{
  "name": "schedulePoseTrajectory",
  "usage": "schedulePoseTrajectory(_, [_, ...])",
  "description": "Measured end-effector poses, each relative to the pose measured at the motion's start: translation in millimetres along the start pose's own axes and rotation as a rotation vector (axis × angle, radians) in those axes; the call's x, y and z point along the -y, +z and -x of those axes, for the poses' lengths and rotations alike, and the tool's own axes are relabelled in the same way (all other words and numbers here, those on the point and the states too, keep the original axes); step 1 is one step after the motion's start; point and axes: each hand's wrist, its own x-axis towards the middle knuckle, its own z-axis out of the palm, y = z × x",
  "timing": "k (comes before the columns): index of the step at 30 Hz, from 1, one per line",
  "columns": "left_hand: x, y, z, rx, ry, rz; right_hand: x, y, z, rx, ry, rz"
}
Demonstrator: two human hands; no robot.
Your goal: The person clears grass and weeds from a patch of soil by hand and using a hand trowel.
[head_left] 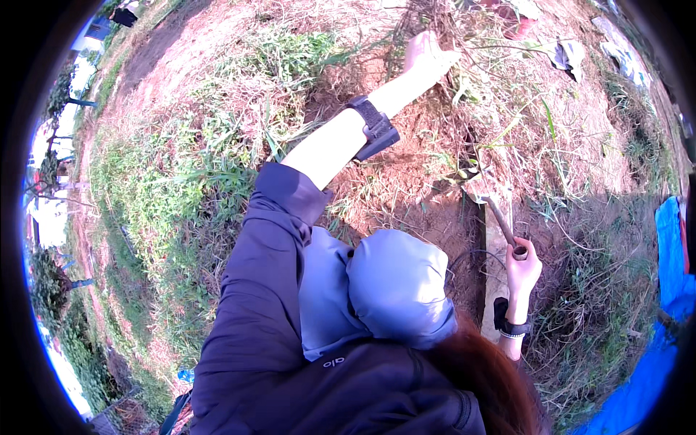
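Observation:
At the top middle, my left hand point(429, 59) is stretched far forward, with its fingers closed on a clump of dry weeds point(444, 29). The clump partly hides the fingertips. My right hand point(523, 270) is lower on the right, wrapped round a hand tool point(500, 219) with a brown, hollow-ended tubular handle. Its shaft slants up and to the left toward leafy stems point(471, 171). The tool's head lies among the plants, and its exact shape cannot be made out.
A narrow pale concrete edge point(499, 290) runs beside my right forearm. Bare reddish soil point(406, 156) lies under my left arm, with green weeds point(210, 152) to the left. Cut grass point(594, 290) and blue sheeting point(670, 254) are at the right. Crumpled scraps point(568, 58) lie farther off.

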Motion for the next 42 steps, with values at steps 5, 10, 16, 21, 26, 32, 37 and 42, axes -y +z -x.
schedulePoseTrajectory(5, [-136, 103, 60, 0.313, -0.264, 0.348, -13, 1, 32, -0.033, 0.078, -0.142])
schedulePoseTrajectory(10, [-195, 132, 118, 1.009, 0.048, 0.565, -14, -2, 58, 0.002, 0.160, -0.192])
schedulePoseTrajectory(16, [-120, 117, 86, 1.209, 0.210, 0.308, -29, 3, 54, -0.062, 0.440, -0.735])
schedulePoseTrajectory(21, [36, 75, 68, 0.747, 0.090, 0.151, -25, 22, 12, -0.098, 0.352, -0.633])
schedulePoseTrajectory(26, [221, -17, 85, 0.638, -0.384, -0.254, -11, 66, -45, -0.113, 0.357, -0.922])
schedulePoseTrajectory(32, [253, -70, 144, 0.839, -1.080, 0.143, -107, 22, -66, -0.116, 0.891, -1.516])
schedulePoseTrajectory(37, [266, -55, 129, 0.735, -0.893, 0.017, -178, -5, -42, -0.356, 0.892, -1.383])
schedulePoseTrajectory(42, [215, -1, 125, 0.813, -0.738, 0.093, -260, -127, -28, -0.795, 0.810, -1.340])
